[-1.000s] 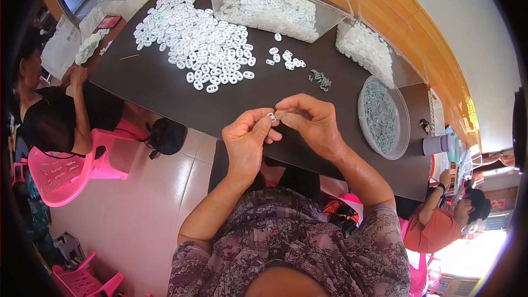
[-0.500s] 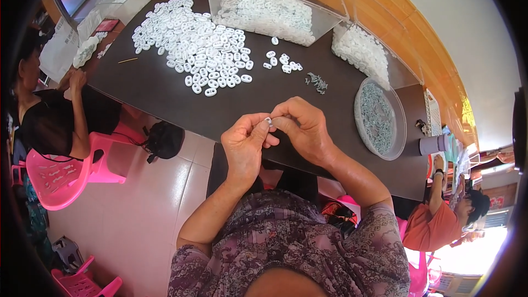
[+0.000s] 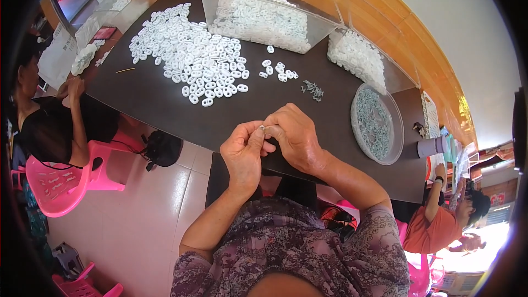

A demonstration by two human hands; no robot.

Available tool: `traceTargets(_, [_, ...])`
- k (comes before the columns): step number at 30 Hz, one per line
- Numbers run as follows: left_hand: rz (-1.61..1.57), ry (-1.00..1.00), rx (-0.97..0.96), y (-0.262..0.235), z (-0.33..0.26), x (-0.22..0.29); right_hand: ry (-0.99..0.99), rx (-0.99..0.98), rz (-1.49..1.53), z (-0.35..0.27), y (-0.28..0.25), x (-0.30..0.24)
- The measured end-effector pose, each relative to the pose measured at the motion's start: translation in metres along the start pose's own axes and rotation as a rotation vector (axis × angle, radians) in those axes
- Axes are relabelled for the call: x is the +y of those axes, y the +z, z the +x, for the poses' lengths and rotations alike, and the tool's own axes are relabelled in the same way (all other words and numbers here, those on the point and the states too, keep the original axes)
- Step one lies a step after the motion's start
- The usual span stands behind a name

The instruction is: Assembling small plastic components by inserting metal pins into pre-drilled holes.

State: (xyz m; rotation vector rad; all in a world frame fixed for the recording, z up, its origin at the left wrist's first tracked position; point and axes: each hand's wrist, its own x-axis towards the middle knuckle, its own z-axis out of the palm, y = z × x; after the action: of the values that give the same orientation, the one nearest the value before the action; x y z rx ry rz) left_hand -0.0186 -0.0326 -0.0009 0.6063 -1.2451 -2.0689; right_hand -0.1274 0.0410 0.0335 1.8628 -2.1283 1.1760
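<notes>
Close together above the table's near edge, my left hand (image 3: 243,151) and my right hand (image 3: 296,135) are both closed at the fingertips. Between them they pinch a small white plastic piece (image 3: 262,127), mostly covered by my thumbs and fingers. Beyond my hands lies a small heap of grey-green parts (image 3: 314,91). Several small white plastic pieces (image 3: 281,71) are scattered just past that heap. To the far left spreads a large pile of white oval pieces with two holes each (image 3: 192,58).
Clear bins of white pieces, one large (image 3: 324,30) and one smaller (image 3: 404,78), line the back. A round clear tub (image 3: 400,132) of grey-green parts stands right. One person (image 3: 52,115) sits left, another (image 3: 434,223) right. A thin yellow stick (image 3: 125,70) lies far left.
The whole view has shifted slightly, so the table's contents sit lower in the picture. My fingers now cover more of the small white piece; both hands keep hold of it.
</notes>
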Motion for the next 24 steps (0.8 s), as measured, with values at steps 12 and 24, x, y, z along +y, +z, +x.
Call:
traceTargets(12, [-0.113, 0.025, 0.006, -0.002, 0.003, -0.004, 0.146, 0.061, -0.473, 0.066, 0.007, 0.097])
traceTargets(24, [-0.127, 0.064, -0.020, -0.006, 0.000, -0.008, 0.147, -0.028, -0.499, 0.073, 0.020, 0.098])
